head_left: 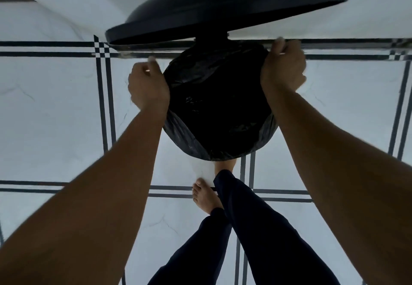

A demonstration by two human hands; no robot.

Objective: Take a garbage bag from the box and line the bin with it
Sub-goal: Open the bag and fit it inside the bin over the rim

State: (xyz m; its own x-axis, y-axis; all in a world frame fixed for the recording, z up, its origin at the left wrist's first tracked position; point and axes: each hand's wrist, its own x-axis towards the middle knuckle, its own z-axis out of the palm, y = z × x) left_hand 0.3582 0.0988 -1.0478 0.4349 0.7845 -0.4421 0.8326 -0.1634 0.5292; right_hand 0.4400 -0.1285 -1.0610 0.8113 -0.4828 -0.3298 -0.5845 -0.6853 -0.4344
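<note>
My left hand (148,86) curls over the left side of the bin's mouth, fingers bent round the black garbage bag (219,104) where it folds over the rim. My right hand (283,65) does the same at the far right of the rim, fingers hooked over the plastic and pinching it there. Between my hands the bag sits inside the bin, its mouth spread wide and its edge turned down over the outside all the way round the near side. The bin itself is hidden under the plastic. Beyond my hands the round dark lid (227,10) stands tilted open at the bin's far edge. The bin stands on a white tiled floor (55,117) with dark lines, and my bare foot (206,196) is planted just at its near side.
</note>
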